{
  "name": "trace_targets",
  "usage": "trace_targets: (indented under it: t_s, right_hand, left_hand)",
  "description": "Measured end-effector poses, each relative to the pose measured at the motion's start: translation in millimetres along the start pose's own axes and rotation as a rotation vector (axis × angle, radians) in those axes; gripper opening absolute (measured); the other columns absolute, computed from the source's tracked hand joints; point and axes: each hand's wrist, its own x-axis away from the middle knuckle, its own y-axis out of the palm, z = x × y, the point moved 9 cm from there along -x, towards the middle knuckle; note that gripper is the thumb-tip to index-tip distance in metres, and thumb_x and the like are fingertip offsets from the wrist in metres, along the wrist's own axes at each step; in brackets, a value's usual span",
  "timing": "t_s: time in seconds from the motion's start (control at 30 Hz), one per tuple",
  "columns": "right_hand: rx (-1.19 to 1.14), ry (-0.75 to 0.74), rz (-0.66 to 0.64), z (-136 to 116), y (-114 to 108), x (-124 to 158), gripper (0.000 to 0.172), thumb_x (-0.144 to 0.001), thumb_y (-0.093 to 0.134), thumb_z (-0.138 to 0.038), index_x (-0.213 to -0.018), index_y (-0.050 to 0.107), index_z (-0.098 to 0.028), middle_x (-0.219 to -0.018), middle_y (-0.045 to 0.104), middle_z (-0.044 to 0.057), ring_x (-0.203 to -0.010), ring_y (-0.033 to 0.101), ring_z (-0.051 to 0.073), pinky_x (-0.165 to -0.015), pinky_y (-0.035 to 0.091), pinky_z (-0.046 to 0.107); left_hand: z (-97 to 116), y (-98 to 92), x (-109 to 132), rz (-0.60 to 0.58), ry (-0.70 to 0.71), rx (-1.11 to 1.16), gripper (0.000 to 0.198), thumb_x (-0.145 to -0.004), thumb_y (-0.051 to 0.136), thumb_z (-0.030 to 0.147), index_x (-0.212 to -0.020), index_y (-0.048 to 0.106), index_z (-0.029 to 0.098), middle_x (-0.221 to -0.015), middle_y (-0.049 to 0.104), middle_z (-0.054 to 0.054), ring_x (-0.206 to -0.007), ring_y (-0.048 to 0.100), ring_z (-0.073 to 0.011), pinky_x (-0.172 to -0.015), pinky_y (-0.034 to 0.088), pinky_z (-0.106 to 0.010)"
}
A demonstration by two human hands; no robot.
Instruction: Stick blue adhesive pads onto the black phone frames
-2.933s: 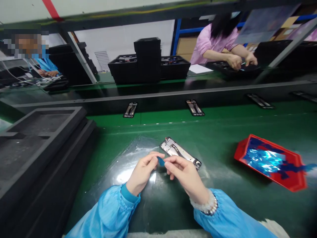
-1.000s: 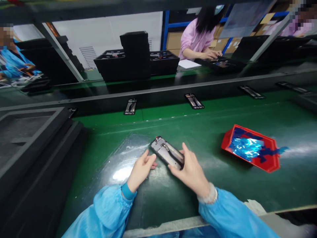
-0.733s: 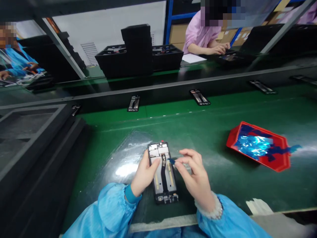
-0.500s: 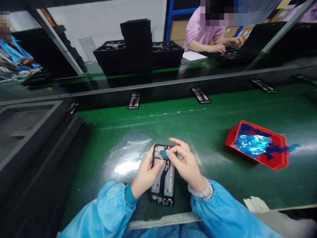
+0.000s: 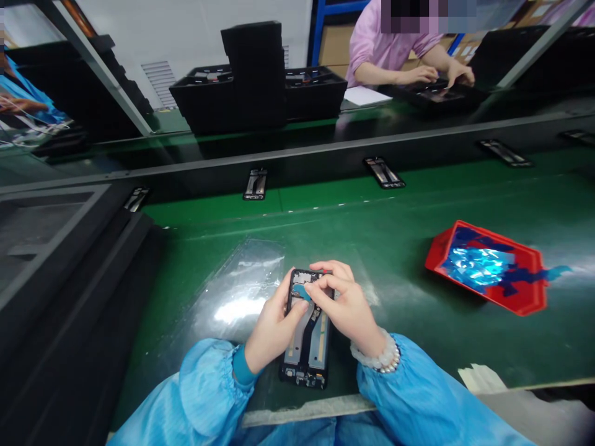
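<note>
An opened phone (image 5: 304,347), its inner parts and a dark flex cable showing, stands lengthwise in front of me at the near edge of the bench. My left hand (image 5: 274,322) grips its left side, the thumb lying over the phone's inside. Near the top of the phone, a small blue piece of film (image 5: 302,291) lies against the inner parts. My right hand (image 5: 346,303) pinches the right end of this film between thumb and forefinger. Its other fingers curl past the phone's upper right corner, and the film's pinched end is partly hidden.
A red bin (image 5: 525,303) with shiny blue film pieces stands to the right. Several opened phones (image 5: 255,184) lie along the back ledge. Black foam trays (image 5: 111,260) are stacked at left. A clear sheet (image 5: 242,279) covers part of the green bench. A co-worker (image 5: 385,56) sits opposite.
The blue film has come to lie flatter and slightly left on the phone's upper part. My right hand has closed in on the phone, its raised fingers now bent lower.
</note>
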Motion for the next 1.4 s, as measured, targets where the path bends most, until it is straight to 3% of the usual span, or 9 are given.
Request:
trace_targets:
  t_s: [0.43, 0.63, 0.83, 1.0, 1.4]
  right_hand:
    - [0.011, -0.02, 0.011, -1.5, -1.1, 1.7, 0.021, -0.076, 0.062, -0.027, -0.056, 0.06, -0.021, -0.09, 0.061, 0.006, -0.097, 0.049, 0.022, -0.087, 0.039, 0.04]
    - [0.04, -0.046, 0.009, -3.9, -0.7, 2.9, 0.021, -0.078, 0.061, -0.027, -0.058, 0.061, -0.021, -0.087, 0.06, 0.006, -0.095, 0.05, 0.022, -0.084, 0.041, 0.039]
    - [0.023, -0.036, -0.025, -5.2, 4.3, 7.8, 0.019, -0.08, 0.058, -0.026, -0.062, 0.058, -0.02, -0.09, 0.058, 0.006, -0.086, 0.056, 0.018, -0.076, 0.046, 0.031]
    - [-0.009, -0.047, -0.023, -8.2, 5.3, 11.8, 0.017, -0.081, 0.056, -0.024, -0.064, 0.058, -0.019, -0.092, 0.057, 0.006, -0.078, 0.059, 0.015, -0.069, 0.047, 0.027]
    - [0.072, -0.027, -0.022, -5.6, 5.4, 10.3, 0.02, -0.081, 0.056, -0.026, -0.061, 0.058, -0.02, -0.092, 0.06, 0.005, -0.087, 0.058, 0.019, -0.076, 0.045, 0.033]
  left_hand:
    - [7.3, 6.3, 0.2, -0.055, -0.013, 0.002, 0.057, -0.084, 0.053, 0.025, -0.138, 0.034, 0.018, -0.134, 0.052, -0.006, -0.122, 0.048, -0.0204, -0.103, 0.038, -0.032]
    - [17.6, -0.2, 1.6, 0.027, -0.005, -0.076, 0.031, -0.089, 0.044, 0.028, -0.117, 0.054, 0.02, -0.117, 0.062, -0.004, -0.104, 0.058, -0.0194, -0.093, 0.042, -0.031]
    - [16.4, -1.8, 4.5, 0.078, 0.028, -0.165, 0.02, -0.09, 0.042, 0.029, -0.104, 0.053, 0.02, -0.094, 0.063, -0.004, -0.083, 0.059, -0.0171, -0.082, 0.045, -0.03]
    - [15.4, -0.5, 6.3, 0.079, 0.035, -0.213, 0.017, -0.091, 0.039, 0.027, -0.102, 0.05, 0.021, -0.091, 0.061, -0.003, -0.084, 0.058, -0.0172, -0.078, 0.044, -0.028]
    - [18.4, 1.4, 8.8, 0.078, 0.103, -0.17, 0.021, -0.092, 0.04, 0.027, -0.108, 0.051, 0.022, -0.109, 0.061, -0.005, -0.102, 0.056, -0.0184, -0.089, 0.041, -0.03]
